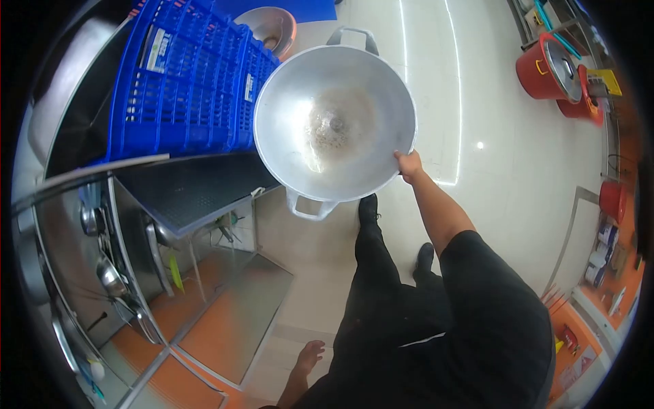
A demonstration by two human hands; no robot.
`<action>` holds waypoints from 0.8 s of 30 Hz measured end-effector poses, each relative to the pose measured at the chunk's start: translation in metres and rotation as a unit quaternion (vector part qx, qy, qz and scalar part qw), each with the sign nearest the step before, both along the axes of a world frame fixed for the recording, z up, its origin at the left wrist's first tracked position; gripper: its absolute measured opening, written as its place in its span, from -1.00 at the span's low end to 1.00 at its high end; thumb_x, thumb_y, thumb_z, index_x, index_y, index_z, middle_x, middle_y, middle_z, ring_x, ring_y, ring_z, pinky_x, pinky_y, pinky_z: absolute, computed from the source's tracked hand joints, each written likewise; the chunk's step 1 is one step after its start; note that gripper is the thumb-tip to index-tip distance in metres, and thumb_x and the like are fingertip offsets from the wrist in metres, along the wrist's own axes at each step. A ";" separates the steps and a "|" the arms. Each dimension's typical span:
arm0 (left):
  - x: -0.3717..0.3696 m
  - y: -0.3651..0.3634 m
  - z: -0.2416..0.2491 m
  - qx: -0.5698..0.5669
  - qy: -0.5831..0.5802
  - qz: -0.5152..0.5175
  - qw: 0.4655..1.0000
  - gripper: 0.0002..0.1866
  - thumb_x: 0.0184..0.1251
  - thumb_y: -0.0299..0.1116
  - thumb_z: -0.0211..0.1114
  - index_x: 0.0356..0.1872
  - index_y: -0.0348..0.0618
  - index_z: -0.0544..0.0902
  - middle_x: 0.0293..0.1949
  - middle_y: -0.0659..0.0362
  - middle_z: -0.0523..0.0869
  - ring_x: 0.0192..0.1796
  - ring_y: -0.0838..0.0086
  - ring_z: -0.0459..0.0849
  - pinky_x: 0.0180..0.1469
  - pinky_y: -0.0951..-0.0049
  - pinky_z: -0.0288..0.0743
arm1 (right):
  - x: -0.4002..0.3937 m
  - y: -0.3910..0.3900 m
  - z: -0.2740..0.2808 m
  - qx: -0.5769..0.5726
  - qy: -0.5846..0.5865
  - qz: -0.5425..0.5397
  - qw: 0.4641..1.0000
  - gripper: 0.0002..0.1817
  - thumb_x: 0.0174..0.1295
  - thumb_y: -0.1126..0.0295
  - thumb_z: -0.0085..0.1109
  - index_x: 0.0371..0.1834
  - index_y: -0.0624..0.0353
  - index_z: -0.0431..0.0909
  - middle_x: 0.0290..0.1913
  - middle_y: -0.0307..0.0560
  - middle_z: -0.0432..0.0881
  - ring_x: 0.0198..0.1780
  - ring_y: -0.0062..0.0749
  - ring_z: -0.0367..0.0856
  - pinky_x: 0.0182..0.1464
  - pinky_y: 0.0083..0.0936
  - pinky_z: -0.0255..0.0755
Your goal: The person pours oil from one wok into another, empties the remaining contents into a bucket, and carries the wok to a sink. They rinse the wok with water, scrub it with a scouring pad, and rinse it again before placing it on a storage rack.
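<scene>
A large silver wok (pixel 293 116) with two loop handles hangs in front of me, its inside facing up towards the camera. Brownish stains and some wet shine mark its bottom. My right hand (pixel 409 165) grips the wok's rim at the lower right, thumb over the inner edge and the other fingers mostly hidden behind. Low beside my leg, my left hand (pixel 311 356) hangs free, its fingers loosely bent and apart, touching nothing.
Blue plastic crates (pixel 184 88) stand on the left beside a dark ridged mat (pixel 197 191). Behind the wok is a round basin (pixel 289 31). Ladles (pixel 111 276) hang at the left. Red pots (pixel 545 71) sit to the right, across the pale shiny floor (pixel 436 102).
</scene>
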State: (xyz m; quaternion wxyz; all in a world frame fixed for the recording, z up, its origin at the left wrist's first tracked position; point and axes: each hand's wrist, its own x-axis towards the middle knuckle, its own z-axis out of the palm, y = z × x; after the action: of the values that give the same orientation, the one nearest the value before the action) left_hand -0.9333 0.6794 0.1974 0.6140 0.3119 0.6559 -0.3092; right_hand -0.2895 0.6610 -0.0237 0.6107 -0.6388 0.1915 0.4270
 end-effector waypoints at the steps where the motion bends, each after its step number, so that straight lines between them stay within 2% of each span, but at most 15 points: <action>1: -0.004 0.014 -0.003 -0.008 -0.022 -0.008 1.000 -0.65 0.36 -0.11 0.14 0.06 -0.03 0.45 0.05 0.23 0.56 0.05 0.39 0.52 0.08 0.27 0.37 | 0.001 0.001 0.002 -0.006 -0.004 -0.001 1.000 -0.50 0.27 0.38 0.03 0.25 0.27 0.19 0.10 0.18 0.47 0.03 0.12 0.54 -0.12 0.00 0.57; 6: 0.006 0.075 -0.012 0.023 -0.024 -0.021 0.999 -0.72 0.29 -0.21 0.19 -0.01 0.02 0.48 -0.04 0.29 0.58 -0.04 0.47 0.52 -0.02 0.34 0.37 | -0.004 -0.011 0.025 0.021 0.012 -0.005 1.000 -0.31 0.27 0.10 0.13 0.33 0.27 0.12 0.18 0.17 0.42 0.12 0.04 0.49 0.00 -0.05 0.51; 9: 0.033 0.113 -0.015 0.047 -0.063 -0.125 0.989 -0.73 0.33 -0.20 0.14 -0.02 -0.05 0.52 -0.10 0.28 0.58 -0.07 0.48 0.54 -0.11 0.43 0.43 | -0.011 -0.033 0.059 -0.033 0.033 0.029 0.998 -0.13 0.26 -0.01 0.12 0.48 0.06 -0.15 0.31 0.14 0.27 0.24 -0.07 0.39 0.09 -0.18 0.45; 10: 0.033 0.123 -0.026 0.068 -0.069 -0.200 0.975 -0.71 0.34 -0.19 0.12 -0.03 -0.09 0.53 -0.11 0.25 0.58 -0.07 0.46 0.54 -0.08 0.39 0.45 | -0.014 -0.051 0.066 -0.033 0.037 0.030 0.998 -0.13 0.26 -0.01 0.12 0.48 0.06 -0.15 0.31 0.14 0.27 0.24 -0.07 0.39 0.09 -0.18 0.45; 12: 0.057 0.150 -0.039 0.083 -0.070 -0.274 0.956 -0.75 0.35 -0.21 0.11 -0.06 -0.09 0.51 -0.17 0.25 0.57 -0.11 0.52 0.53 -0.12 0.45 0.45 | -0.021 -0.097 0.079 -0.015 -0.016 0.048 0.999 -0.21 0.24 0.05 0.16 0.44 0.08 0.01 0.18 0.00 0.43 0.09 -0.30 0.49 -0.01 -0.35 0.50; 13: 0.057 0.161 -0.055 0.106 -0.106 -0.311 0.939 -0.78 0.35 -0.19 0.14 -0.11 -0.07 0.50 -0.22 0.28 0.56 -0.18 0.57 0.52 -0.18 0.51 0.44 | -0.028 -0.132 0.081 -0.006 -0.008 0.052 0.999 -0.27 0.23 0.14 0.18 0.42 0.07 0.08 0.09 -0.05 0.49 0.03 -0.37 0.51 -0.04 -0.39 0.49; 14: 0.067 0.166 -0.062 0.117 -0.161 -0.194 0.961 -0.81 0.33 -0.24 0.17 -0.14 -0.07 0.51 -0.25 0.29 0.57 -0.20 0.58 0.53 -0.20 0.52 0.44 | -0.037 -0.175 0.079 0.004 -0.002 0.056 0.998 -0.32 0.22 0.24 0.20 0.39 0.07 0.15 0.01 -0.10 0.54 -0.04 -0.44 0.53 -0.07 -0.44 0.49; 15: 0.086 0.169 -0.062 0.141 -0.183 -0.182 0.956 -0.80 0.28 -0.26 0.22 -0.16 -0.10 0.53 -0.26 0.27 0.60 -0.22 0.56 0.55 -0.19 0.51 0.45 | -0.054 -0.222 0.074 -0.022 -0.033 0.036 0.999 -0.42 0.15 0.37 0.24 0.28 0.09 0.33 -0.17 -0.19 0.58 -0.15 -0.50 0.55 -0.14 -0.53 0.48; 16: 0.108 0.171 -0.060 0.166 -0.205 -0.170 0.949 -0.80 0.24 -0.28 0.26 -0.19 -0.13 0.55 -0.28 0.25 0.63 -0.23 0.55 0.57 -0.19 0.50 0.47 | -0.075 -0.275 0.059 -0.142 -0.115 0.083 0.980 -0.45 0.07 0.45 0.27 0.21 0.07 0.43 -0.23 -0.21 0.58 -0.24 -0.51 0.56 -0.21 -0.57 0.48; 18: 0.147 0.171 -0.054 0.233 -0.162 -0.318 0.905 -0.77 0.15 -0.29 0.36 -0.26 -0.19 0.59 -0.33 0.21 0.68 -0.30 0.54 0.62 -0.20 0.51 0.49 | -0.135 -0.394 0.042 -0.296 -0.155 0.113 0.936 -0.46 -0.01 0.56 0.20 0.13 0.03 0.48 -0.30 -0.17 0.60 -0.29 -0.50 0.56 -0.23 -0.51 0.51; 20: 0.183 0.161 -0.047 0.262 -0.138 -0.377 0.878 -0.78 0.12 -0.30 0.39 -0.32 -0.20 0.60 -0.38 0.22 0.68 -0.34 0.57 0.61 -0.25 0.56 0.48 | -0.220 -0.507 0.043 -0.240 -0.042 -0.024 0.969 -0.44 -0.08 0.55 0.27 0.11 0.11 0.47 -0.30 -0.10 0.61 -0.26 -0.38 0.58 -0.21 -0.41 0.54; 21: 0.209 0.146 -0.026 0.277 -0.139 -0.392 0.866 -0.78 0.10 -0.28 0.40 -0.34 -0.18 0.60 -0.43 0.23 0.68 -0.39 0.57 0.60 -0.29 0.56 0.47 | -0.278 -0.562 0.029 -0.315 -0.075 -0.017 0.946 -0.41 -0.09 0.57 0.31 0.12 0.17 0.45 -0.26 -0.03 0.61 -0.25 -0.35 0.58 -0.19 -0.40 0.54; 22: 0.227 0.131 -0.015 0.293 -0.141 -0.406 0.854 -0.77 0.08 -0.27 0.42 -0.36 -0.17 0.61 -0.47 0.23 0.68 -0.43 0.56 0.60 -0.33 0.56 0.46 | -0.311 -0.562 0.093 -0.367 -0.007 -0.044 0.929 -0.37 -0.11 0.58 0.36 0.14 0.22 0.42 -0.17 0.05 0.59 -0.17 -0.32 0.57 -0.16 -0.40 0.54; 23: 0.236 0.121 -0.018 0.296 -0.150 -0.411 0.849 -0.77 0.08 -0.27 0.42 -0.36 -0.17 0.61 -0.47 0.23 0.68 -0.43 0.56 0.60 -0.33 0.56 0.46 | -0.353 -0.589 0.109 -0.342 0.098 -0.117 0.927 -0.36 -0.11 0.59 0.38 0.15 0.25 0.41 -0.07 0.07 0.57 -0.09 -0.26 0.57 -0.09 -0.39 0.52; 24: 0.242 0.113 -0.025 0.294 -0.144 -0.431 0.841 -0.77 0.12 -0.23 0.38 -0.35 -0.17 0.60 -0.48 0.22 0.68 -0.45 0.52 0.60 -0.34 0.50 0.47 | -0.395 -0.597 0.135 -0.421 0.082 -0.072 0.900 -0.38 -0.09 0.60 0.34 0.15 0.27 0.41 -0.04 0.07 0.56 -0.10 -0.28 0.57 -0.12 -0.41 0.52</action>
State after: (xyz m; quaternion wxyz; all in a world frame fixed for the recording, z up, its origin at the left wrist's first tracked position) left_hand -0.6916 0.7929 0.1728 0.3857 0.7696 0.4202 -0.2870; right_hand -0.6845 0.0636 0.1113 0.2960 -0.7836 0.4484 0.3120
